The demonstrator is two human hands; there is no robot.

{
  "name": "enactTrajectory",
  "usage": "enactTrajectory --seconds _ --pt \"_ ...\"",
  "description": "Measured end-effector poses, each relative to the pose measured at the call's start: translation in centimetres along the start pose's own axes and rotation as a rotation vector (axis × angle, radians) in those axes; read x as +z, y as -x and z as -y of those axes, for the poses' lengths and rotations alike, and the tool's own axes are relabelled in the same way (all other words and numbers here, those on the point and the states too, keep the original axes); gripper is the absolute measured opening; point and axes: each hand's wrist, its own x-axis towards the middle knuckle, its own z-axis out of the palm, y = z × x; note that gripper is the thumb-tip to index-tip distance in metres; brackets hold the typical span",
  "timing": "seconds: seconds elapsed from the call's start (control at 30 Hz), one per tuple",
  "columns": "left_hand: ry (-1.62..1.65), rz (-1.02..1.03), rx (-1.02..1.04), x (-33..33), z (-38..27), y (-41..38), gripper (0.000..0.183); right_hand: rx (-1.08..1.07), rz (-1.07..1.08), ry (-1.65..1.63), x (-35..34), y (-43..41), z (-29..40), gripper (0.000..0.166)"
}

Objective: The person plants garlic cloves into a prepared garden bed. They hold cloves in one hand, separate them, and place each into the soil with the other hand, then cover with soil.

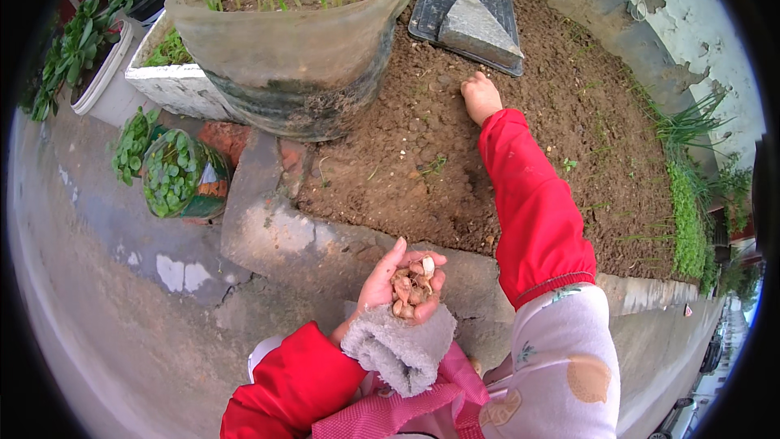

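Observation:
Cupped palm up, my left hand (379, 283) holds several garlic cloves (413, 288) with dry, pinkish-brown skins. A rolled grey fleecy cloth or cuff (402, 344) lies just below that wrist. My right hand (480, 97) reaches out to the bare brown soil (414, 152) of a garden bed, fingers bent down at the surface. Its fingertips are hidden, so I cannot tell whether it pinches anything. Just beyond it, a black plastic dustpan (429, 3) lies on the soil with a wedge-shaped grey stone (478, 27) on it. A few pale bits dot the soil.
A large translucent planter (286, 55) with cut green stalks stands left of the bed, beside a white foam box (177, 88). Closer in is a cut bottle of leafy plants (173, 174). A concrete kerb (341, 244) edges the soil; a peeling wall (682, 18) rises behind.

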Motion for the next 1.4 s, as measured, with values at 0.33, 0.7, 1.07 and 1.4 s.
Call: enactTrajectory --seconds 0.33,0.7,1.07,1.4 --pt "0.029 0.049 0.013 -0.8 -0.5 -0.7 0.055 0.142 0.305 0.062 -2.8 0.2 1.6 0.021" --pt "-0.105 -0.005 0.13 -0.2 -1.4 -0.6 0.055 0.407 -0.05 -0.353 -4.2 3.5 -1.4 0.021" --pt "-0.134 0.052 0.151 -0.6 -2.4 -0.6 0.06 0.367 0.097 -0.892 -12.9 11.5 6.0 0.013" --pt "-0.215 -0.038 0.162 -1.1 -2.5 -0.5 0.074 -0.122 -0.129 -0.918 -23.3 12.0 10.5 0.02"
